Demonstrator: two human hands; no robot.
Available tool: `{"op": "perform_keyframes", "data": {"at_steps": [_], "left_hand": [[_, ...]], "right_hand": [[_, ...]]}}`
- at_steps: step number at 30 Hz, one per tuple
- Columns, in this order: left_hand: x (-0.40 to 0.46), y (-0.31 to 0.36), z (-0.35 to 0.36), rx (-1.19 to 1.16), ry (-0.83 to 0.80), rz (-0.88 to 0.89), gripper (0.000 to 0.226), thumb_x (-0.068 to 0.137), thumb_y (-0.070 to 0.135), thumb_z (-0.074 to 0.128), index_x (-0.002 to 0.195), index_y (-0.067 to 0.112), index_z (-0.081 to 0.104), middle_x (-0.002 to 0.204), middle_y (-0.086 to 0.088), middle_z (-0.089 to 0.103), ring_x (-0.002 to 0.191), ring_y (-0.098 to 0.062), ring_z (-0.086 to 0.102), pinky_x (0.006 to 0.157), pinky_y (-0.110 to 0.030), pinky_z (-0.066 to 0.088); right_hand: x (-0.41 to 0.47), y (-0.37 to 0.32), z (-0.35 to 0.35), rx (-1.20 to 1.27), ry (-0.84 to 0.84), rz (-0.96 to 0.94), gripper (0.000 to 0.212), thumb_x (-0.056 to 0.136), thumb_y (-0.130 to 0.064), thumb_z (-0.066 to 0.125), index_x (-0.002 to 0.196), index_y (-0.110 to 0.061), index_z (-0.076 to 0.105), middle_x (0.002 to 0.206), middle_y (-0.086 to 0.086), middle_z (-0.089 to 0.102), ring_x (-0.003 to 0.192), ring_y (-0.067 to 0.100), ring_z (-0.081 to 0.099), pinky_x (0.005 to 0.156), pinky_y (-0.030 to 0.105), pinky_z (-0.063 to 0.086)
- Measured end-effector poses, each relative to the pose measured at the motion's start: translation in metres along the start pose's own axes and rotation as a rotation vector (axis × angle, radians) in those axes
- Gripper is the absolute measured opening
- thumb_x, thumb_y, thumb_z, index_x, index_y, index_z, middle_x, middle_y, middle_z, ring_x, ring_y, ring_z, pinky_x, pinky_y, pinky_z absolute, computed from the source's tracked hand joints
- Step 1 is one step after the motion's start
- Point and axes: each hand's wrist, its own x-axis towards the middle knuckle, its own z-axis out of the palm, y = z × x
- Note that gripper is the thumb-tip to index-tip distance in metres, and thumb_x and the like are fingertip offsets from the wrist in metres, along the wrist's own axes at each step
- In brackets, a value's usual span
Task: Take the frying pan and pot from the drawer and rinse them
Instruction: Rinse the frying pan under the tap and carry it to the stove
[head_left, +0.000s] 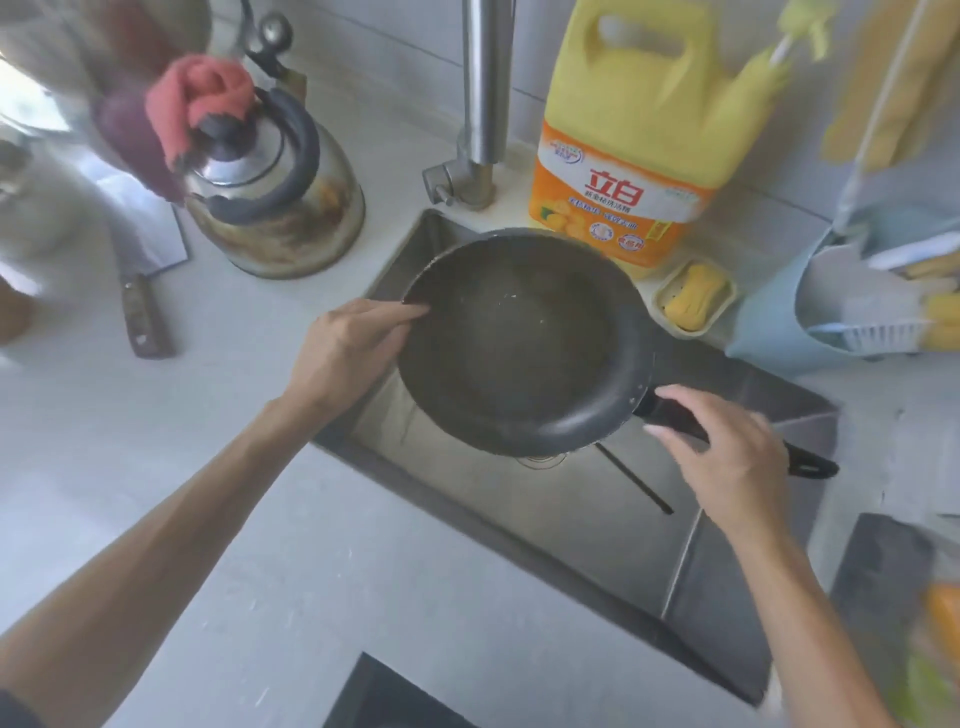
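Black frying pan (519, 343) tilted over steel sink (519, 530); left hand (348, 353) pinches far rim, right hand (727, 457) grips handle; detergent jug (628, 156) crowds rear edge.

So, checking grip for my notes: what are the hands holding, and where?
The frying pan: left hand at its rim, right hand on the handle.

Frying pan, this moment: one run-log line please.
frying pan over sink | left hand on rim | right hand on handle | pot not visible | tap flow unclear
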Motion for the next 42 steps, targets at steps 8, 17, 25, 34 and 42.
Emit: {"op": "perform_keyframes", "data": {"at_steps": [8, 17, 25, 34, 42], "left_hand": [[0.007, 0.025, -0.049, -0.22, -0.426, -0.077, 0.044, 0.086, 0.031, 0.06, 0.102, 0.07, 0.048, 0.108, 0.005, 0.067, 0.095, -0.002, 0.061, 0.093, -0.028, 0.044], [0.019, 0.073, -0.065, -0.544, -0.562, 0.141, 0.046, 0.067, 0.057, 0.057, 0.113, 0.055, 0.057, 0.1, 0.006, 0.065, 0.091, -0.001, 0.063, 0.094, -0.025, 0.046], [0.009, 0.219, -0.056, -0.593, -0.806, 0.574, 0.042, 0.07, 0.066, 0.063, 0.111, 0.059, 0.058, 0.091, 0.013, 0.066, 0.084, -0.003, 0.064, 0.081, -0.008, 0.044], [-0.116, 0.441, -0.023, -0.626, -1.018, 0.971, 0.045, 0.075, 0.035, 0.075, 0.1, 0.067, 0.056, 0.083, 0.008, 0.07, 0.079, 0.001, 0.066, 0.072, -0.006, 0.043], [-0.388, 0.637, 0.0, -0.7, -1.344, 1.265, 0.059, 0.082, -0.002, 0.067, 0.102, 0.054, 0.066, 0.078, 0.007, 0.07, 0.079, -0.001, 0.065, 0.077, -0.006, 0.046]], "right_hand": [[-0.003, -0.014, -0.072, 0.12, -0.456, 0.263, 0.038, 0.075, -0.048, 0.069, 0.108, -0.057, 0.052, 0.106, -0.017, 0.068, 0.094, 0.016, 0.065, 0.079, 0.028, 0.045], [-0.07, -0.042, -0.168, 0.081, -0.504, 0.493, 0.04, 0.075, -0.063, 0.059, 0.112, -0.064, 0.043, 0.117, -0.019, 0.064, 0.107, -0.005, 0.057, 0.094, 0.028, 0.046], [-0.237, -0.087, -0.27, 0.195, -0.122, 0.877, 0.052, 0.068, -0.034, 0.081, 0.102, -0.062, 0.053, 0.111, -0.041, 0.057, 0.105, -0.027, 0.045, 0.085, -0.001, 0.036], [-0.457, -0.154, -0.355, 0.021, 0.26, 1.178, 0.043, 0.065, -0.053, 0.077, 0.097, -0.065, 0.052, 0.109, -0.028, 0.063, 0.103, -0.009, 0.054, 0.09, 0.02, 0.045], [-0.725, -0.248, -0.402, -0.234, 0.56, 1.499, 0.049, 0.069, -0.042, 0.078, 0.097, -0.068, 0.048, 0.104, -0.04, 0.057, 0.096, -0.011, 0.056, 0.082, 0.021, 0.046]]}}
